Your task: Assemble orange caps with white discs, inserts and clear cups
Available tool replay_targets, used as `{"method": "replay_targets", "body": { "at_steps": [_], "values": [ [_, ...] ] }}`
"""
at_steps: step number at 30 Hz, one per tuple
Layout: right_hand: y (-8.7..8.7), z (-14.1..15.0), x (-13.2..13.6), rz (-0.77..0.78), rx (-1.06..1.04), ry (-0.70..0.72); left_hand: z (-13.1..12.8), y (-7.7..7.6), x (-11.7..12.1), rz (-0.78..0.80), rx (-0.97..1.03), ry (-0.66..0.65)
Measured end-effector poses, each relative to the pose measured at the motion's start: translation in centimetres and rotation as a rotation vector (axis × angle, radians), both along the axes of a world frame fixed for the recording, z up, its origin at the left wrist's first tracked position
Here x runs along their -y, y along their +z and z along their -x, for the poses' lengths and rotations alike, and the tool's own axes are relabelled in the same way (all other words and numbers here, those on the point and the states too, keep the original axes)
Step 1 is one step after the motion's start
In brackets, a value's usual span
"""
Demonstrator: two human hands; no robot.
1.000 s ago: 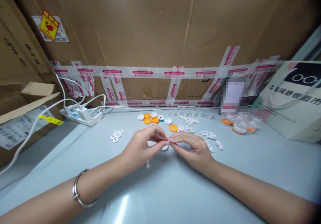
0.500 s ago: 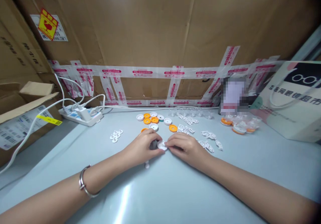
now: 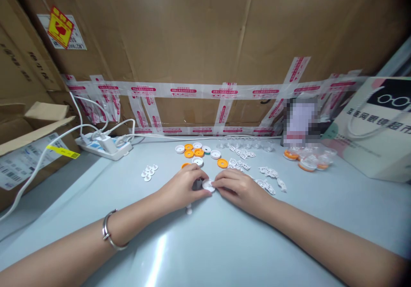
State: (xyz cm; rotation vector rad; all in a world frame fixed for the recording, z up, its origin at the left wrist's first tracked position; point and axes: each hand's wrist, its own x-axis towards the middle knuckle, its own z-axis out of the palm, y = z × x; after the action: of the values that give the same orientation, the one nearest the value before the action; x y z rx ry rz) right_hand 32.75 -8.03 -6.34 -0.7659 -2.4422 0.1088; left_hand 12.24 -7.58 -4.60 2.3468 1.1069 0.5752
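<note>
A small round white plastic cap [image 3: 208,186], shaped like a shallow dish, is between my two hands just above the table. My left hand [image 3: 186,187] grips its left rim between thumb and fingers. The fingertips of my right hand [image 3: 236,188] are pinched at its right side, over the inside; a small white piece seems to be there, but the fingers partly hide it. Beyond my hands lie several white and orange round caps [image 3: 198,152]. White openwork plastic pieces [image 3: 269,172] lie beside and behind my right hand. A small white piece [image 3: 189,210] lies below my left wrist.
Small white stemmed discs [image 3: 149,172] lie to the left. Clear domed pieces [image 3: 245,144] line the back, and orange-based clear pieces [image 3: 310,160] sit at right by a paper bag [image 3: 372,137]. A power strip [image 3: 105,146] with cables and an open carton [image 3: 35,158] stand left.
The view has shifted very slightly. Both hands keep the same hold on the white cap, with hardly any movement of the fingers.
</note>
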Motion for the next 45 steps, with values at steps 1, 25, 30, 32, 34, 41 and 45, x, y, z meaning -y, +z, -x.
{"method": "replay_targets", "body": {
  "at_steps": [1,25,30,32,34,41,45],
  "values": [
    [0.01,-0.01,0.0,0.001,0.004,-0.006,0.02,-0.03,-0.01,0.0,0.0,-0.001],
    [0.16,-0.1,0.3,0.124,-0.03,-0.039,0.14,-0.38,-0.19,0.006,0.024,0.006],
    [0.23,-0.13,0.42,0.136,-0.046,-0.045,0.11,-0.49,-0.1,0.004,0.035,0.005],
    [0.23,-0.13,0.41,0.14,-0.037,-0.047,0.04,-0.34,0.03,0.001,0.042,0.005],
    [0.21,-0.12,0.39,0.14,-0.033,-0.048,-0.02,-0.18,0.14,-0.002,0.05,0.011],
    [0.21,-0.1,0.41,0.133,-0.023,-0.037,-0.05,-0.2,0.23,-0.004,0.054,0.019],
    [0.34,-0.11,0.44,0.128,-0.085,-0.043,0.08,0.14,0.12,-0.019,0.093,0.032]
  ]
}}
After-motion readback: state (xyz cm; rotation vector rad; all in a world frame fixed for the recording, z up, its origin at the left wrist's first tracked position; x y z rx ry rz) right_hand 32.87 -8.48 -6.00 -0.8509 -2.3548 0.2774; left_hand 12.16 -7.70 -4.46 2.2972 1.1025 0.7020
